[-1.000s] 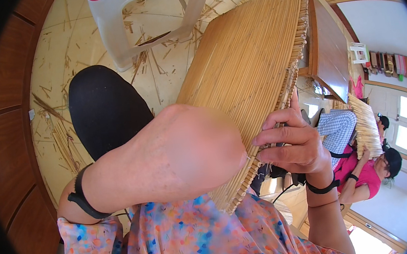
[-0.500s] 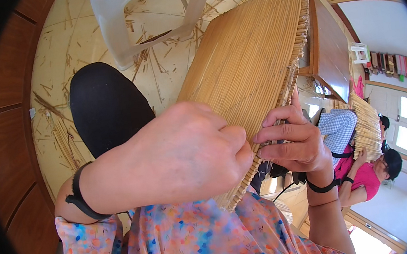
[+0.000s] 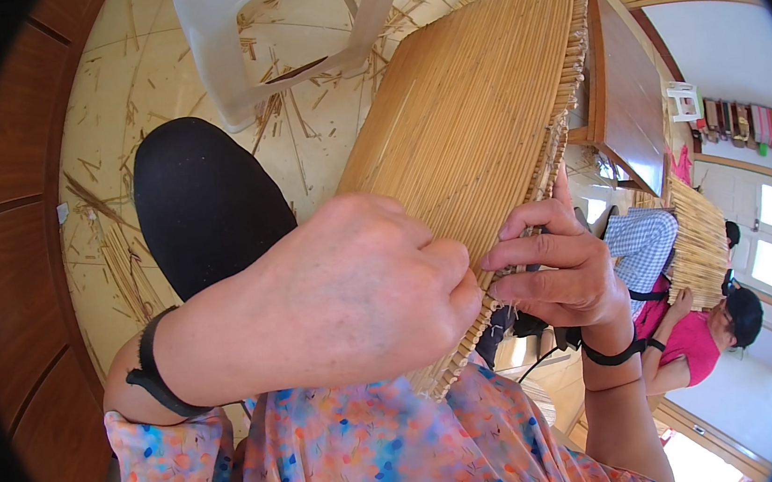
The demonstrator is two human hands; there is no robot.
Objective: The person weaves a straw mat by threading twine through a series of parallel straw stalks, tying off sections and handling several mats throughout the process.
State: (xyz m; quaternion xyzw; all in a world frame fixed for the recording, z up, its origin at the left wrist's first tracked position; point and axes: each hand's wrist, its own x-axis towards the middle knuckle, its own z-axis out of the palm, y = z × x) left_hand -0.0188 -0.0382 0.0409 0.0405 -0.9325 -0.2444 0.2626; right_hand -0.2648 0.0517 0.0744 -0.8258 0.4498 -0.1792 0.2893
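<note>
A stiff woven straw mat (image 3: 473,81) of thin, tan stalks laid side by side stands slanted over my lap, its trimmed stalk ends along the right edge. Close to its lower right edge, my left hand (image 3: 381,284) is closed in a fist-like pinch on the near face. Its fingertips are turned away, so what they hold is hidden. My right hand (image 3: 549,266) grips that same edge from the right, thumb and bent fingers close to the left hand's knuckles, one finger stretched up behind the mat.
A white plastic stool (image 3: 218,70) with a pink top stands beyond my dark-covered knee (image 3: 203,204). Loose straw bits (image 3: 120,259) litter the tiled floor. Brown wooden panels (image 3: 23,279) line the left. At right, a person in pink (image 3: 698,349) handles another straw piece (image 3: 697,232) near a wooden table (image 3: 625,93).
My hands and the mat stay almost in place. At the right, the person in pink and their straw piece have shifted slightly.
</note>
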